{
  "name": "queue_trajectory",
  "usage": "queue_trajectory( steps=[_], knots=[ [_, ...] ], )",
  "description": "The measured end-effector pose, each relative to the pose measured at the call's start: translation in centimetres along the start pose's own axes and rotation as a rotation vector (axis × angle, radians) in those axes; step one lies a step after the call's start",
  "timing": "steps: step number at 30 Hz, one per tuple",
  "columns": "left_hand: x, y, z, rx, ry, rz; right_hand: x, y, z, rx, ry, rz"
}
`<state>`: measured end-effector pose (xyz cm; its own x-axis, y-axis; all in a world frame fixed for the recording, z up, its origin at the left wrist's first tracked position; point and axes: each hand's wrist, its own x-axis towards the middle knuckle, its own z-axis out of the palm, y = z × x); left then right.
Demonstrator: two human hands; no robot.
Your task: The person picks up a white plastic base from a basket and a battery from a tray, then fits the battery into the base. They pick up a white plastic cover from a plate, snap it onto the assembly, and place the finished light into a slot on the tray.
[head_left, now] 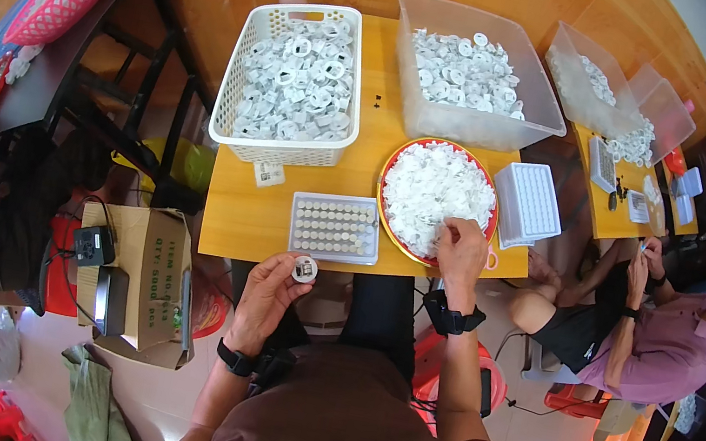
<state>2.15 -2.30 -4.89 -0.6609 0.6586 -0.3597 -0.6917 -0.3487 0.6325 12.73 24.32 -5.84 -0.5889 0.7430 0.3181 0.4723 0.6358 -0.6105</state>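
My left hand [264,297] pinches a small round white plastic housing [305,270] between thumb and fingers, just off the table's front edge. Dark and metallic parts show inside the housing. My right hand [460,254] reaches into a round red-and-gold rimmed tray [382,209], its fingers closed at a heap of small white plastic pieces [432,187]. Whatever those fingertips hold is hidden. Between the hands lies a clear shallow tray [372,257] with rows of small round silvery discs [324,225], which look like button cells.
Behind stand a white basket [326,157] and a clear bin [445,125], both filled with white round parts. A stack of white trays [530,205] is at the table's right. A cardboard box [149,279] stands at left. A person [662,341] works at another table on the right.
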Motion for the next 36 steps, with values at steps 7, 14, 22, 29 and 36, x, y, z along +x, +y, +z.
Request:
queue_trajectory(
  steps=[7,14,22,29,36],
  knots=[
    [0.0,-0.3,-0.2,0.002,0.014,-0.018,0.2,1.2,-1.2,0.624,-0.078,0.398],
    [0.1,-0.3,0.2,0.022,-0.006,-0.033,-0.1,-1.2,-2.0,1.038,-0.238,0.424],
    [0.0,-0.3,0.1,0.019,-0.013,-0.024,-1.0,-4.3,-1.4,1.214,-0.485,0.38],
    [-0.4,-0.4,0.3,0.013,-0.014,0.005,-2.0,-6.9,-0.4,1.183,-0.547,0.327],
    [-0.5,-0.4,0.1,0.0,-0.027,-0.001,-2.9,-7.6,0.2,1.095,-0.702,0.192]
  ],
)
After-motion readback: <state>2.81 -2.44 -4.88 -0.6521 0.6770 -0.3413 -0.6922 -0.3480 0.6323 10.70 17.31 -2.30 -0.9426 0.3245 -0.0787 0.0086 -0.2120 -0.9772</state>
